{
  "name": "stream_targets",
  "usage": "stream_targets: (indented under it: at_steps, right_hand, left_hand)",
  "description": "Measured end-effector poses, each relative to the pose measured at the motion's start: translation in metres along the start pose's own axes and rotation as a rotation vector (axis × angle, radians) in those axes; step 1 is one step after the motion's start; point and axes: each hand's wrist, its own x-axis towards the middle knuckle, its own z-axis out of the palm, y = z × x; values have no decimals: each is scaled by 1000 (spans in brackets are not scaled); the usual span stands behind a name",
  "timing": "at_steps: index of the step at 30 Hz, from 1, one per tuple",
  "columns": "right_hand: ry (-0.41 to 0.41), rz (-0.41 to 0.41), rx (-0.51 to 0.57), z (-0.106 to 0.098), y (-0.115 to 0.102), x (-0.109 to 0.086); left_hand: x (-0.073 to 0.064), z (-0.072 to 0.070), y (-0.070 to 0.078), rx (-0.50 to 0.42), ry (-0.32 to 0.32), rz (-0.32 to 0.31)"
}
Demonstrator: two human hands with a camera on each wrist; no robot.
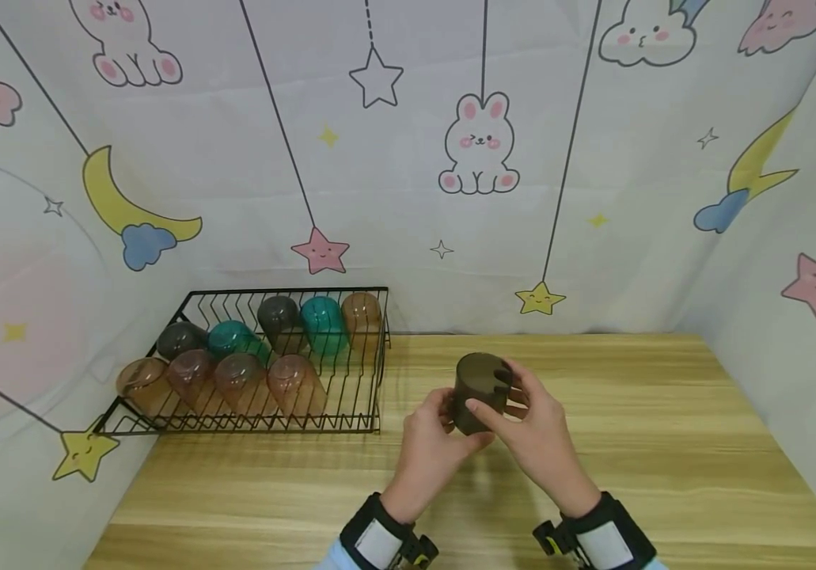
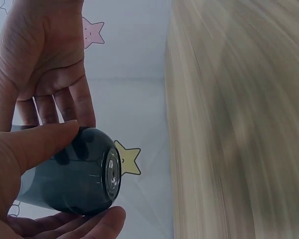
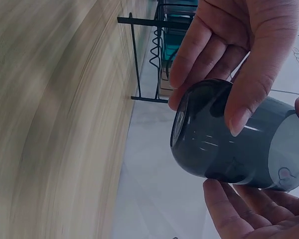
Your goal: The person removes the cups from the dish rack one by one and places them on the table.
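A dark grey see-through cup (image 1: pixel 477 384) is held above the wooden table between both hands, its mouth up and its base down. My left hand (image 1: pixel 430 437) grips its left side, the thumb across the near wall and the fingers round behind. The right hand (image 1: pixel 544 443) grips the other side, its thumb on the near wall and its fingers curled along the right. In the left wrist view the base of the grey cup (image 2: pixel 84 172) points toward the tabletop. From the right wrist, the cup (image 3: pixel 229 134) shows between the two hands, with nothing visible inside.
Left on the table (image 1: pixel 664 459) stands a black wire rack (image 1: pixel 351 431) bearing several see-through cups in grey, teal, amber and pinkish brown, such as a teal cup (image 1: pixel 324 324), mouth down. A white printed cloth (image 1: pixel 408 198) encloses the back and sides.
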Motion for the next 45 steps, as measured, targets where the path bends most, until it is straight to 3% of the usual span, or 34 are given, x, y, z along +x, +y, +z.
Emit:
stream_targets:
  at_steps: [12, 19, 23, 31, 39, 45]
  right_hand:
    - [-4, -5, -18, -1, 2, -1]
    - [14, -20, -70, -7, 6, 3]
    - [28, -29, -103, -16, 9, 8]
    - [99, -38, -167, -44, 20, 19]
    - [170, 74, -189, -88, 47, 35]
    - [302, 179, -205, -129, 79, 49]
  left_hand:
    - [0, -4, -4, 53, -48, 15]
    - [1, -15, -1, 245, -24, 15]
    - [1, -22, -1, 361, 40, 77]
    - [3, -34, -3, 539, 147, 297]
    - [3, -40, -10, 662, 128, 373]
    - [2, -44, -15, 707, 93, 390]
